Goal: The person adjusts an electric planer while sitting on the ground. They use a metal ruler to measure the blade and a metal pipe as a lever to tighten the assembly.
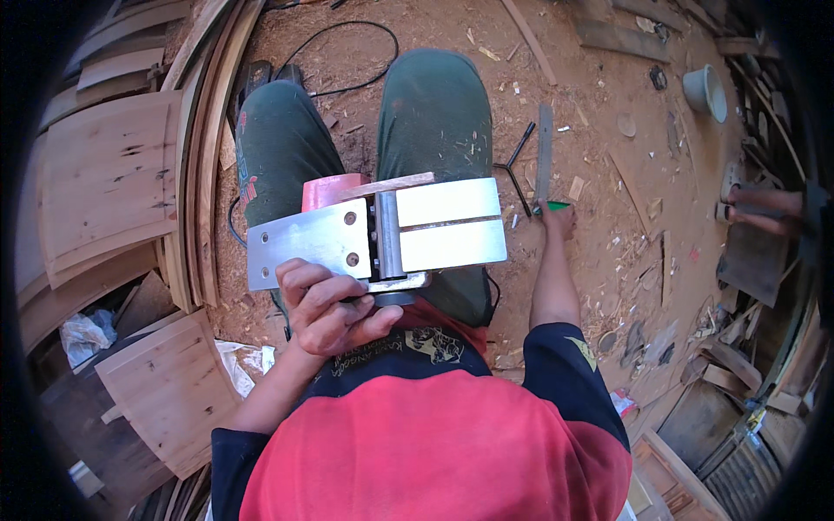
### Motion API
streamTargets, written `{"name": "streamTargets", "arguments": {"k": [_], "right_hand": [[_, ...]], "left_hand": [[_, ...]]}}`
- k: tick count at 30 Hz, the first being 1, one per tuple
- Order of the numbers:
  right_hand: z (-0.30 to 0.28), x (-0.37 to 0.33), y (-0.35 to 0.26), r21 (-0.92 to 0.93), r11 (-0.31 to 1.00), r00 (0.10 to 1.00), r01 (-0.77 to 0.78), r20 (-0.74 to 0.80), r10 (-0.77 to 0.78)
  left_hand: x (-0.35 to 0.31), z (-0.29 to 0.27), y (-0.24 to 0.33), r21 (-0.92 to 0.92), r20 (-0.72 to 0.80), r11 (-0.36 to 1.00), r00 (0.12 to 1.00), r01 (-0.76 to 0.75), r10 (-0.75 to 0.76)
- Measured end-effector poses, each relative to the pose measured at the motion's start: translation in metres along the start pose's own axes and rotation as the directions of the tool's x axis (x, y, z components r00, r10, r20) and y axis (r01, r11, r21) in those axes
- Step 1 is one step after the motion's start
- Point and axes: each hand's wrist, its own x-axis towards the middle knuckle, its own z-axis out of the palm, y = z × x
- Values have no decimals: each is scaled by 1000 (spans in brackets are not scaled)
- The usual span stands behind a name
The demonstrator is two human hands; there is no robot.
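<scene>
Red-bodied electric hand planer with a flat silver metal sole (390, 247), held sole upward over the thighs of a pair of dark green trousers (436, 95). A grey metal cylinder (388, 224) is set crosswise in the middle of the planer, and a narrow brown wooden strip (401, 183) shows at its far edge. The left hand (326, 308) is clamped on the planer's near edge, fingers over the sole, thumb beside a round black knob (393, 299). To the right of the planer, the right hand (559, 223) reaches down to a small green piece (557, 207); whether its fingers are closed on this cannot be told. Also right of the planer: a straight grey flat strip (545, 148) and a black three-armed metal tool (516, 171). Beyond the planer: a looped black cable (397, 54). Left of the planer: flat brown wooden panels (113, 178)
</scene>
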Motion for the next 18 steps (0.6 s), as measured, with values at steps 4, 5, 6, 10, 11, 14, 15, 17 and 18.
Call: {"name": "streamTargets", "arguments": {"k": [4,5,6,10,11,14,15,17,18], "right_hand": [[7,0,0,56,998,993,-39,-109,45],[6,-2,-3,80,994,994,-71,-79,78],[2,-8,-5,83,994,994,-72,-73,78],[-3,-7,3,199,980,944,14,-325,52],[-5,0,9,232,971,906,52,-419,52],[-32,-16,-1,854,493,986,166,-155,-64],[-53,-30,-14,830,457,944,320,-318,-84],[-95,-46,-33,692,411,791,593,-597,-136],[-116,-47,-34,589,400,687,703,-708,-165]], "left_hand": [[1,2,-4,-1,-11,1000,1000,-5,5],[2,0,-4,15,3,1000,1000,-9,9],[2,-1,-4,20,8,1000,1000,-11,11],[5,0,-4,5,-8,1000,1000,-3,3],[6,1,-5,-4,-13,1000,1000,2,-2],[1,2,-9,16,-12,1000,1000,-10,11],[-1,4,-10,27,-21,1000,1000,-9,9],[-5,7,-10,-16,-97,1000,995,-5,3],[-2,7,-9,-18,-99,1000,995,-7,6]]}}
